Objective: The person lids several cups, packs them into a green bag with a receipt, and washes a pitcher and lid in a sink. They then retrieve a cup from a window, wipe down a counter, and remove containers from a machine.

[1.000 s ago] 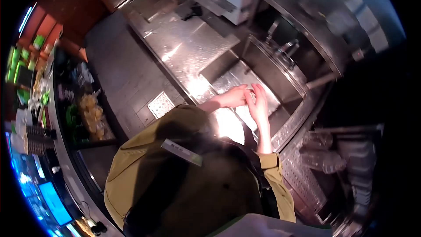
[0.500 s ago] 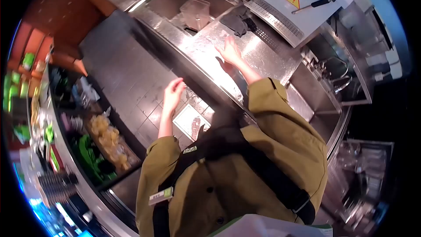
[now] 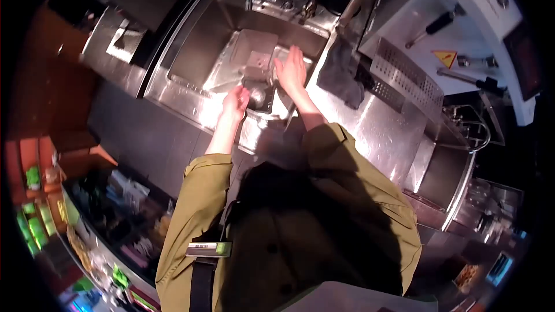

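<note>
Both of my hands are over the steel sink point(image 3: 193, 52). My right hand point(image 3: 292, 71) hangs above the sink's right part, fingers stretched out, thumb apart, palm bare. At the sink's near rim is my left hand point(image 3: 235, 103), its fingers loosely bent with nothing visible in them. Between the hands, low in the sink, sits a small black square container point(image 3: 267, 103) with a shiny round shape inside. Just beyond it a clear plastic tub point(image 3: 254, 46) rests in the basin.
Chrome taps point(image 3: 289, 3) stand at the sink's back edge. A dark grey cloth point(image 3: 340, 75) lies on the wet steel counter point(image 3: 370, 138) to the right. Beside it is a white machine with a perforated drip tray point(image 3: 407, 75). A second sink point(image 3: 442, 173) is farther right.
My view and body have shifted left towards the sink. Both hands have moved from the counter and floor side to over the basin. The right hand's fingers have straightened.
</note>
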`<state>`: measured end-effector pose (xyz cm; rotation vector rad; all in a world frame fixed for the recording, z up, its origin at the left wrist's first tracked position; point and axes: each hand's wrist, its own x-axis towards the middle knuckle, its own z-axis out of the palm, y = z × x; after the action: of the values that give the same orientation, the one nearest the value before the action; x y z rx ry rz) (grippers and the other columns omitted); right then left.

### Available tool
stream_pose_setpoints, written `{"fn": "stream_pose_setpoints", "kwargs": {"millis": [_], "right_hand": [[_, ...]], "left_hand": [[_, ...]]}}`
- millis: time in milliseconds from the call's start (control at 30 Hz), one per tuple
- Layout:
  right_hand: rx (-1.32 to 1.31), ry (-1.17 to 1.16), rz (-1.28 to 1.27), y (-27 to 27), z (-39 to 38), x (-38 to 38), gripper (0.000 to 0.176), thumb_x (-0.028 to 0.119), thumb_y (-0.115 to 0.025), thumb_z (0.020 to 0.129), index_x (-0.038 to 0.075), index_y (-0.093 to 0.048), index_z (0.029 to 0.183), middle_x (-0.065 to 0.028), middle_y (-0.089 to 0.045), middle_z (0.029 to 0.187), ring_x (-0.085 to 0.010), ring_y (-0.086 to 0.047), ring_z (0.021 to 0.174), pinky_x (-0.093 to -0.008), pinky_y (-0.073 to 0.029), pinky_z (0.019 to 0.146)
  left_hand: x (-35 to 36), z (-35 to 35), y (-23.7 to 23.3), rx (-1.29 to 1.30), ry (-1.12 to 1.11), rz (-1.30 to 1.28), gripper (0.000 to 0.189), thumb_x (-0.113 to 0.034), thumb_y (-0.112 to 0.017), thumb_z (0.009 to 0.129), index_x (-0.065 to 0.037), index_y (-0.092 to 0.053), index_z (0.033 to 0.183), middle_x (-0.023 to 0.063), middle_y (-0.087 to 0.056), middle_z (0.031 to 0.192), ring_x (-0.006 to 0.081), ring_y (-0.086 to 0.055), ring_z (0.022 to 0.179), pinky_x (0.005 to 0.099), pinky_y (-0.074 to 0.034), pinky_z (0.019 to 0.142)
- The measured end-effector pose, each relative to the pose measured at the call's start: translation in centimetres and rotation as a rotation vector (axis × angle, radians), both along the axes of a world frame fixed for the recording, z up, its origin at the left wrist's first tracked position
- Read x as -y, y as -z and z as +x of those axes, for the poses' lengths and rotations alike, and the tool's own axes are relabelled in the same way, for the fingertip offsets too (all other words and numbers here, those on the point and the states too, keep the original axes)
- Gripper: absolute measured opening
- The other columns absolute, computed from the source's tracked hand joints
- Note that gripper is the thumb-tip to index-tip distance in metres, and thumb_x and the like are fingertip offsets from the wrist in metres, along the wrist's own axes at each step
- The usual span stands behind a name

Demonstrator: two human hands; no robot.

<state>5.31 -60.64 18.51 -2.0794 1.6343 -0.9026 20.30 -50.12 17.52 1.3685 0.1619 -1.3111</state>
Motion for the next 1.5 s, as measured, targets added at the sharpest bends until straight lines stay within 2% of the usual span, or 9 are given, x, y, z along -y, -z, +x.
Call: {"fn": "stream_pose_setpoints", "kwargs": {"millis": [133, 267, 367, 467, 567, 700, 1133, 1267, 1500], "right_hand": [[0.092, -0.017, -0.054, -4.8, 4.9, 10.7, 0.070, 0.028, -0.058, 0.075, -0.012, -0.025, 0.122, -0.0294, -0.035, 0.121, -0.0372, -0.035, 0.114, -0.0387, -0.032, 0.093], [0.000, 0.059, -0.116, -3.1, 6.2, 17.6, 0.047, 0.005, -0.054, 0.070, -0.012, -0.035, 0.110, -0.0320, -0.041, 0.111, -0.0419, -0.048, 0.096, -0.0405, -0.044, 0.079], [-0.348, 0.040, -0.160, -3.2, 6.4, 19.0, 0.044, -0.007, -0.053, 0.062, -0.009, -0.041, 0.104, -0.0295, -0.039, 0.117, -0.0384, -0.050, 0.096, -0.0372, -0.046, 0.079], [-0.425, 0.025, -0.208, -2.9, 6.3, 19.3, 0.038, -0.003, -0.047, 0.067, -0.011, -0.042, 0.104, -0.0309, -0.040, 0.116, -0.0386, -0.048, 0.100, -0.0371, -0.046, 0.080], [-0.255, 0.003, -0.034, -4.7, 6.6, 18.4, 0.046, -0.006, -0.047, 0.066, -0.009, -0.037, 0.111, -0.0310, -0.034, 0.121, -0.0398, -0.041, 0.109, -0.0373, -0.042, 0.087], [-0.261, -0.140, -0.044, -2.4, 4.1, 19.1, 0.058, -0.009, -0.044, 0.065, 0.000, -0.033, 0.122, -0.0225, -0.029, 0.130, -0.0357, -0.032, 0.118, -0.0369, -0.035, 0.095], [-0.386, 0.115, -0.363, -3.9, 6.5, 12.4, 0.046, -0.001, -0.049, 0.066, 0.004, -0.047, 0.112, -0.0179, -0.047, 0.117, -0.0297, -0.051, 0.100, -0.0369, -0.046, 0.078], [0.292, 0.233, 0.638, 2.3, 9.0, 6.3, 0.030, 0.022, -0.047, 0.083, 0.000, -0.053, 0.101, -0.0140, -0.058, 0.090, -0.0217, -0.056, 0.079, -0.0337, -0.045, 0.068], [0.633, -0.076, 1.014, 1.0, 10.6, 6.3, 0.057, 0.051, -0.030, 0.087, 0.002, -0.054, 0.103, -0.0127, -0.058, 0.095, -0.0172, -0.053, 0.088, -0.0317, -0.041, 0.077]], "left_hand": [[4.8, 1.4, 12.0, -0.276, 0.146, -0.273, 0.027, -0.021, -0.056, 0.078, -0.003, -0.051, 0.096, -0.0006, -0.049, 0.063, 0.0111, -0.049, 0.050, 0.0262, -0.044, 0.044], [9.2, -1.2, 7.7, -0.164, 0.191, 0.175, 0.056, -0.036, -0.066, 0.068, 0.000, -0.046, 0.106, 0.0087, -0.051, 0.085, 0.0214, -0.053, 0.074, 0.0376, -0.045, 0.058], [11.1, -1.2, 20.2, -0.167, 0.270, 0.094, 0.072, -0.029, -0.066, 0.066, 0.000, -0.029, 0.120, 0.0102, -0.046, 0.104, 0.0229, -0.048, 0.088, 0.0371, -0.039, 0.079], [11.5, -0.8, 19.2, -0.370, 0.405, -0.010, 0.016, -0.003, -0.050, 0.070, -0.005, -0.055, 0.085, 0.0058, -0.058, 0.081, 0.0135, -0.054, 0.072, 0.0266, -0.042, 0.065], [11.9, -0.3, 15.3, -0.081, 0.157, 0.019, 0.029, 0.002, -0.045, 0.067, -0.004, -0.046, 0.096, 0.0062, -0.054, 0.079, 0.0168, -0.050, 0.061, 0.0266, -0.041, 0.052], [13.2, 5.4, 10.5, -0.228, 0.695, 0.046, 0.038, -0.002, -0.045, 0.074, -0.005, -0.039, 0.112, 0.0031, -0.049, 0.074, 0.0135, -0.047, 0.058, 0.0252, -0.041, 0.048], [15.1, 8.9, 3.9, 0.417, 1.081, -0.300, 0.039, -0.008, -0.045, 0.081, -0.005, -0.036, 0.118, 0.0010, -0.046, 0.072, 0.0095, -0.044, 0.056, 0.0224, -0.039, 0.047], [16.4, 8.7, 2.0, 0.206, 1.193, -0.508, 0.032, -0.019, -0.044, 0.087, -0.004, -0.042, 0.116, 0.0000, -0.047, 0.076, 0.0054, -0.042, 0.060, 0.0193, -0.039, 0.050], [17.9, 9.4, 5.2, 0.189, 1.197, -0.348, 0.033, -0.031, -0.039, 0.089, -0.003, -0.050, 0.103, 0.0044, -0.053, 0.077, 0.0111, -0.050, 0.055, 0.0231, -0.041, 0.049]]}}
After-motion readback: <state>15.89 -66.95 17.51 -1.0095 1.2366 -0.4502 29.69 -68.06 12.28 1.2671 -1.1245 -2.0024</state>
